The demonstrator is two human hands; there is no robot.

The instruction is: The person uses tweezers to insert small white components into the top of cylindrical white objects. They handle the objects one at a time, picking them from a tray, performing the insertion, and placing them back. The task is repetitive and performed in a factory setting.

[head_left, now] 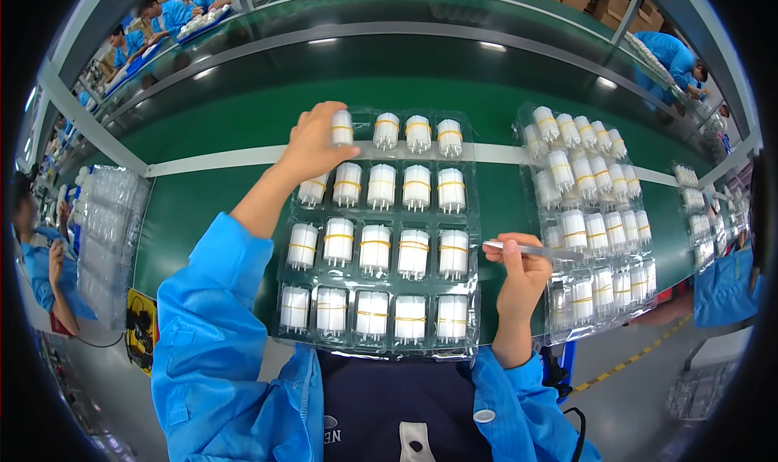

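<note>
In front of me lies a clear plastic tray (377, 352), its pockets holding rows of white cylinders with yellow bands and metal pins, such as this white cylinder (375, 248). At the tray's far left corner, my left hand (312, 144) is closed around a white pinned cylinder (342, 128). The fingers hide part of that corner. To the right of the tray, my right hand (521, 277) grips a pair of slim metal tweezers (535, 251), held roughly level with one end toward the tray.
Stacked clear trays (596, 320) of similar cylinders stand at the right. More clear trays (109, 243) are at the left, beside a person in blue (49, 267). A metal rail (389, 31) crosses beyond the green bench (219, 275). Other people work farther off.
</note>
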